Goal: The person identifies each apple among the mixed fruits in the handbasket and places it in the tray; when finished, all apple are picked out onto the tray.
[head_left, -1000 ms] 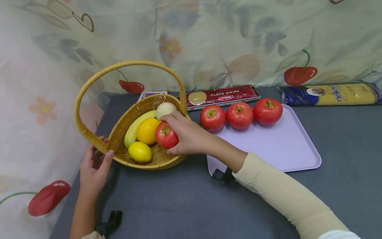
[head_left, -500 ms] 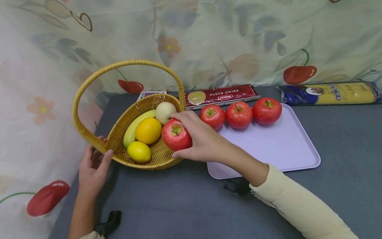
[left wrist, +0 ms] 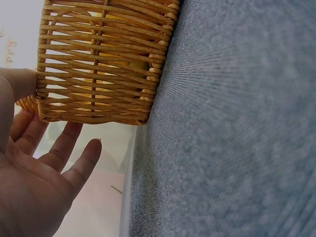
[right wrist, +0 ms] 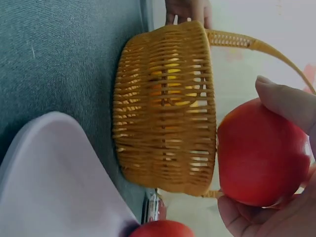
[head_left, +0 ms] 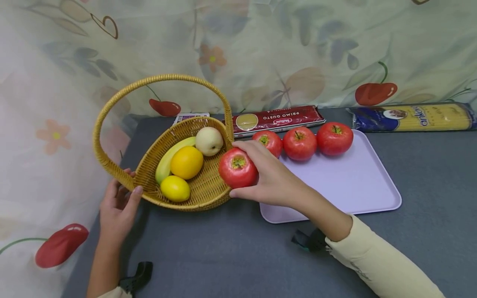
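Observation:
My right hand (head_left: 273, 180) grips a red apple (head_left: 238, 167) between thumb and fingers, over the right rim of the wicker basket (head_left: 210, 188). In the right wrist view the apple (right wrist: 261, 153) appears just above the basket's rim. My left hand (head_left: 117, 213) holds the basket's left end where the handle joins, thumb on the near side and some fingers behind. The left wrist view shows the other fingers (left wrist: 81, 165) extended below the weave. Inside the basket lie a banana (head_left: 167, 163), an orange (head_left: 187, 162), a lemon (head_left: 175, 188) and a pale round fruit (head_left: 208, 140).
A lilac tray (head_left: 343, 186) right of the basket bears three red apples (head_left: 299, 143) along its back edge. Behind stand a red pasta packet (head_left: 277, 120) and a yellow-blue spaghetti packet (head_left: 417, 117). A floral curtain (head_left: 261, 49) backs the grey table (head_left: 208, 252).
My right hand has lifted the apple out from among the basket's fruit and carried it right, to above the basket's right rim. My left hand stays at the basket.

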{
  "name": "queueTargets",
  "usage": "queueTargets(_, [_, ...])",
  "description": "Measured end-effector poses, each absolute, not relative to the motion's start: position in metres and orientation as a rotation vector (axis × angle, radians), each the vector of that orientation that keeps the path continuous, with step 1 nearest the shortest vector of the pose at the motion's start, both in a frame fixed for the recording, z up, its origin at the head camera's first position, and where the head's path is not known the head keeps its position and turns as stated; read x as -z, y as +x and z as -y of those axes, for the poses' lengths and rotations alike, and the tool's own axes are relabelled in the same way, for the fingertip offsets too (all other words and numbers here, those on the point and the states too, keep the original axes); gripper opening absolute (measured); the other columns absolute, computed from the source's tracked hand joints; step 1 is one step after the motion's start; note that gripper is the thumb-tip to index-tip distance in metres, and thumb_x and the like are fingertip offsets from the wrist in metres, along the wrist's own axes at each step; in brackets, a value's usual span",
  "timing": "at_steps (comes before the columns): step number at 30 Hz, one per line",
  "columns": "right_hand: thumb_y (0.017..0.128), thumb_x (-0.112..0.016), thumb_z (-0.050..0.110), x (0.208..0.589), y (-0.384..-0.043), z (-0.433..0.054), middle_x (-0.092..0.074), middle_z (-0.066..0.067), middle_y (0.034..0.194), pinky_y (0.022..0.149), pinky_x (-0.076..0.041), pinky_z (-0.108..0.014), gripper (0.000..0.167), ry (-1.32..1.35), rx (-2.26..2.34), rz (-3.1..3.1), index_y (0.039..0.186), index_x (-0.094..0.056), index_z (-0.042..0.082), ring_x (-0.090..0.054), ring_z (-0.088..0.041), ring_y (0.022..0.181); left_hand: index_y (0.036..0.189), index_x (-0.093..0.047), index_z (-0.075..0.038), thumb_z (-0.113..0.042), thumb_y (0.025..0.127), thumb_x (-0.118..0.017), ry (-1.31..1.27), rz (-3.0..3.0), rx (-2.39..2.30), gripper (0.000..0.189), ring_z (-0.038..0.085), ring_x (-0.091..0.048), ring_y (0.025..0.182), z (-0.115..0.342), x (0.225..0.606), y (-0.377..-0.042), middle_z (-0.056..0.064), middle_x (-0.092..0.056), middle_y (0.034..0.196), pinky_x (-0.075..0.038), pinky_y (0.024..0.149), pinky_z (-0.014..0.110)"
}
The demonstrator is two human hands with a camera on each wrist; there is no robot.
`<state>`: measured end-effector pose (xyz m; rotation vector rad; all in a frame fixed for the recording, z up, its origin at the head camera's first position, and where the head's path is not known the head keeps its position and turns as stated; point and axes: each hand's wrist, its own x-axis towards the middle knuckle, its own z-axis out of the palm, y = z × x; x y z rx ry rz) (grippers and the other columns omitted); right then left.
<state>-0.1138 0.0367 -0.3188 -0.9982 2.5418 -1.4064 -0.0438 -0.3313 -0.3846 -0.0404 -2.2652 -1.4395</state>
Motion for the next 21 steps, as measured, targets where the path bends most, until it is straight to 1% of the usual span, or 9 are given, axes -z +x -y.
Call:
queueTargets(5, [0.075, -0.090, 0.030, 0.321, -0.115, -0.048, -0.046, -0.002, 0.143, 0.097, -0.051, -0.043, 0.090, -0.952, 1.417, -2.582, 0.148, -0.041, 0.014, -0.045, -0.017, 0.126, 0.146, -0.047, -0.004, 0.007, 0.095, -0.060, -0.018, 2.284, 1.432, 0.054, 0.016, -0.058, 0.118, 0.331, 0.384, -0.044, 0.011, -0.057, 0.135, -0.047, 0.095, 0.016])
queueTargets(8, [0.074, -0.090, 0.031, 0.324, -0.115, -0.056, -0.044, -0.003, 0.144, 0.096, -0.051, -0.045, 0.089, -0.913, 1.407, -2.604, 0.147, -0.043, 0.013, -0.044, -0.018, 0.127, 0.146, -0.047, -0.004, 0.006, 0.096, -0.060, -0.010, 2.292, 1.427, 0.054, 0.015, -0.058, 0.118, 0.330, 0.383, -0.044, 0.010, -0.057, 0.135, -0.047, 0.095, 0.017])
queueTargets(11, [0.073, -0.091, 0.033, 0.328, -0.116, -0.063, -0.046, -0.003, 0.141, 0.094, -0.052, -0.046, 0.086, -0.863, 1.393, -2.627, 0.144, -0.045, 0.014, -0.046, -0.018, 0.125, 0.146, -0.047, -0.003, 0.006, 0.095, -0.060, -0.012, 2.293, 1.422, 0.053, 0.015, -0.058, 0.118, 0.330, 0.383, -0.044, 0.011, -0.057, 0.135, -0.047, 0.095, 0.017])
queueTargets(15, [0.072, -0.090, 0.036, 0.335, -0.117, -0.073, -0.049, -0.004, 0.133, 0.089, -0.053, -0.048, 0.086, -0.775, 1.311, -2.697, 0.143, -0.046, 0.016, -0.050, -0.020, 0.118, 0.146, -0.046, 0.000, 0.008, 0.095, -0.060, -0.028, 2.283, 1.425, 0.053, 0.015, -0.058, 0.117, 0.330, 0.383, -0.043, 0.012, -0.057, 0.135, -0.047, 0.095, 0.017])
queueTargets(21, [0.070, -0.091, 0.037, 0.345, -0.118, -0.081, -0.051, -0.009, 0.126, 0.086, -0.055, -0.048, 0.087, -0.700, 1.145, -2.801, 0.142, -0.048, 0.011, -0.051, -0.023, 0.114, 0.145, -0.047, 0.000, 0.010, 0.093, -0.060, -0.060, 2.258, 1.429, 0.054, 0.015, -0.059, 0.116, 0.331, 0.385, -0.044, 0.015, -0.057, 0.134, -0.048, 0.094, 0.016])
